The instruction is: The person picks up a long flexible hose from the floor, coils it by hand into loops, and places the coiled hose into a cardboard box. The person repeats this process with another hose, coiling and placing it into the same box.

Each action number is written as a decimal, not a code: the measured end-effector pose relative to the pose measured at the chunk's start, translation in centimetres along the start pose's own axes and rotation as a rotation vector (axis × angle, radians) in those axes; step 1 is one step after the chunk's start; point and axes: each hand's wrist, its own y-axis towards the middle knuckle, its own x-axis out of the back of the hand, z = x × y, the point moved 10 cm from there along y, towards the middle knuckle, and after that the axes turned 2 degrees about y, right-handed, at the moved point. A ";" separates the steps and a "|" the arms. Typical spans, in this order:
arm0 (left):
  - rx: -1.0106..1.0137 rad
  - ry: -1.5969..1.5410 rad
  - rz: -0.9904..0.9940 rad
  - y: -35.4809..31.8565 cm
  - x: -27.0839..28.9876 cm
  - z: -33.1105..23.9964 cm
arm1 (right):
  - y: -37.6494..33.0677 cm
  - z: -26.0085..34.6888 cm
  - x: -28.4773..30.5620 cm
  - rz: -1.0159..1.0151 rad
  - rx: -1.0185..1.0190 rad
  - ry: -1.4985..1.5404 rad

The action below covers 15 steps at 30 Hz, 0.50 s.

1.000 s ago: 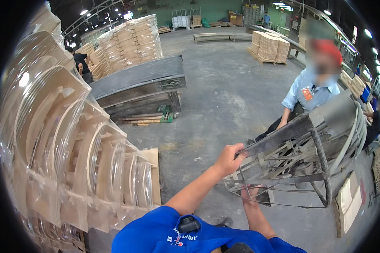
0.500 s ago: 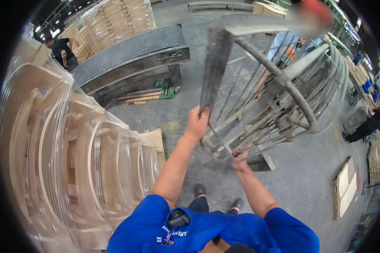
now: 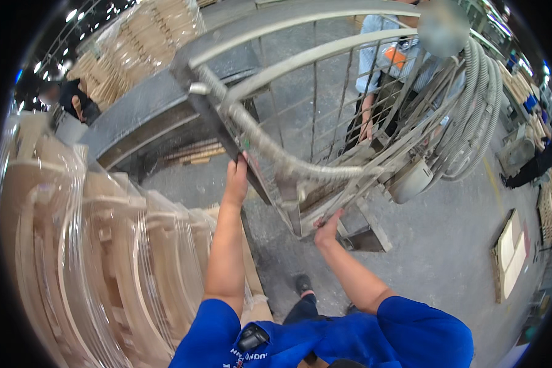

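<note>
Barred metal frame swings further L, nr side of co-worker; L hand grips its side rail, R hand its lower edge, spread apart prob. to steady tilt

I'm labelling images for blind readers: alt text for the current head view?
A bare left grip and right grip hold a grey metal frame with looped hoses. Plastic-wrapped curved wood stands at left; a person stands beyond the frame.
</note>
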 end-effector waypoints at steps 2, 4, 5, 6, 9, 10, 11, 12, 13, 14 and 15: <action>-0.029 0.058 -0.118 0.3 0.9 0.1 | 0.2 0.0 -0.2 0.071 -0.004 -0.004; 0.022 0.037 -0.248 -0.2 1.2 1.0 | 0.5 -0.3 0.4 0.068 -0.012 -0.041; 0.105 -0.125 -0.210 -0.5 0.2 2.2 | 0.7 -0.1 1.2 0.032 0.017 -0.088; -0.036 -0.024 -0.196 -0.8 -0.5 0.8 | 0.9 -0.3 1.3 0.067 -0.009 -0.072; -0.143 0.080 -0.168 -1.5 -1.8 -0.6 | 1.0 -0.3 2.7 0.081 -0.048 -0.164; -0.148 0.095 -0.154 -1.3 -2.0 -0.9 | 1.0 -0.1 3.2 0.074 -0.062 -0.228; -0.180 0.094 -0.143 -1.1 -2.2 -1.4 | 0.9 0.5 3.7 0.088 -0.065 -0.295; -0.142 0.091 -0.173 -0.7 -1.9 -1.2 | 1.0 1.3 3.9 0.125 -0.047 -0.367; -0.144 0.076 -0.210 -0.5 -1.5 -1.4 | 0.9 1.6 4.2 0.161 -0.070 -0.384; -0.140 0.077 -0.229 -0.3 -1.4 -1.3 | 1.0 2.1 4.8 0.182 -0.085 -0.407; -0.157 0.091 -0.217 -0.1 -1.5 -1.5 | 1.2 2.5 5.7 0.177 -0.088 -0.433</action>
